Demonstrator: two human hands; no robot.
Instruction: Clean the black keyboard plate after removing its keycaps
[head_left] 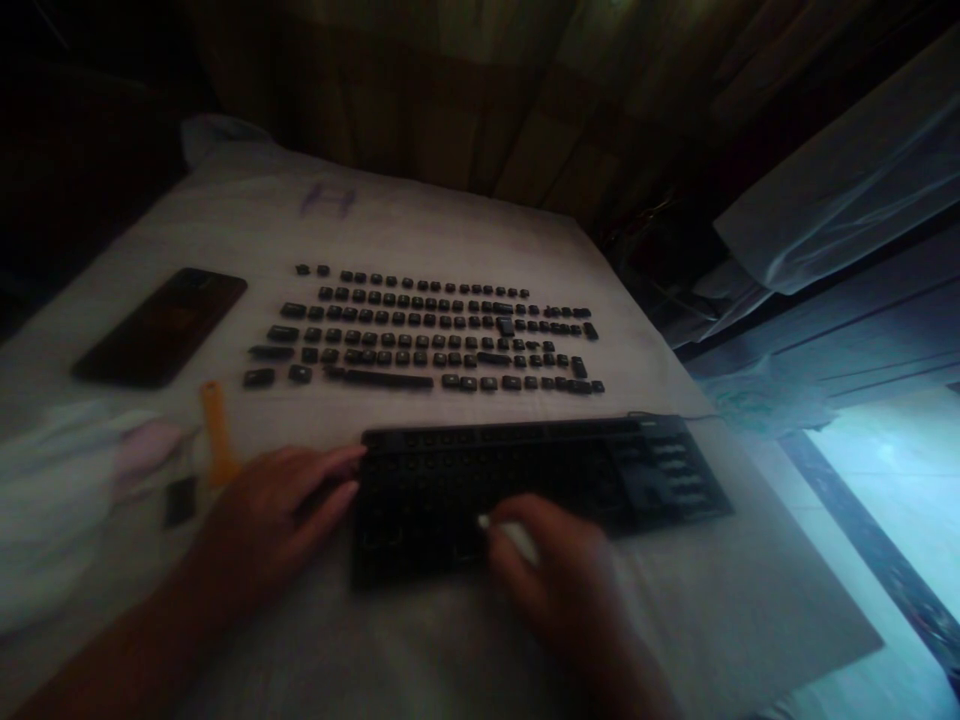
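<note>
Black keyboard frame, left fingers touching its edge, right hand pinching white object

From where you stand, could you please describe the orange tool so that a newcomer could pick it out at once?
Start at the white cloth-covered table and find the stripped black keyboard frame at its near edge. Just left of the left hand that steadies the frame lies the orange tool, a slim stick below the dark phone. It is the only brightly coloured thing among black parts.
</note>
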